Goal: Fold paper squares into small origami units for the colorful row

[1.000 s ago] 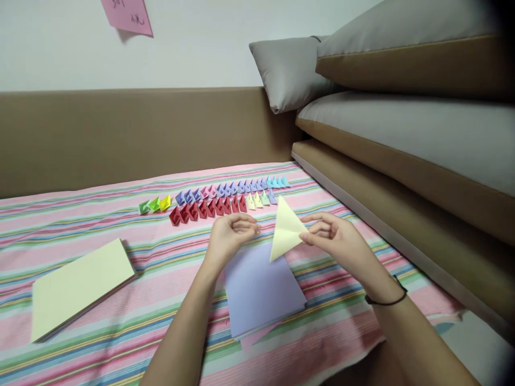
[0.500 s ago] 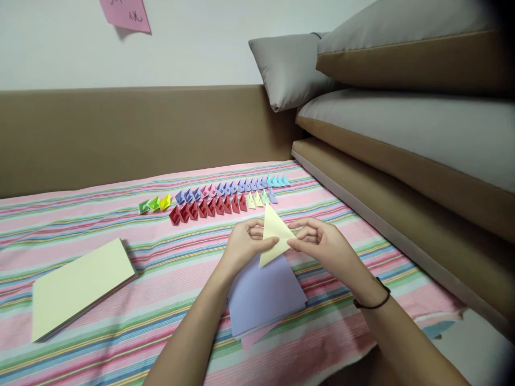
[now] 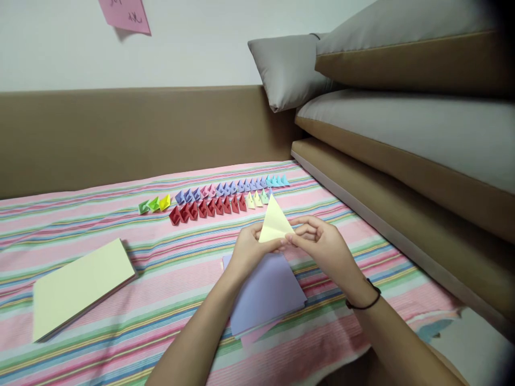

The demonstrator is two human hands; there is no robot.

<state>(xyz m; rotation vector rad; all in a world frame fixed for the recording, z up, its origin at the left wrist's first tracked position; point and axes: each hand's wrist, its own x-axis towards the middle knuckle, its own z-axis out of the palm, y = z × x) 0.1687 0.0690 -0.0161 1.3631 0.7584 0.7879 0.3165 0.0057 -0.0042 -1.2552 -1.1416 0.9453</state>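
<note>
A pale yellow paper triangle (image 3: 274, 222) stands point-up between my two hands, above a stack of lilac paper sheets (image 3: 265, 292). My left hand (image 3: 251, 249) pinches its lower left edge with closed fingers. My right hand (image 3: 322, 244) pinches its lower right corner, fingers curled; a black band circles that wrist. Just beyond the hands lie two rows of small folded paper pieces (image 3: 213, 198) in green, yellow, red, purple, pink and blue.
A thick stack of pale yellow sheets (image 3: 80, 287) lies at the left on the striped pink cloth (image 3: 120, 225). Brown and grey cushions (image 3: 402, 134) rise at the right, a grey pillow (image 3: 287, 69) behind. A pink note (image 3: 124, 15) hangs on the wall.
My left hand came across and took hold of the yellow triangle. Both hands drew together and the paper now looks smaller, folded upright between them.
</note>
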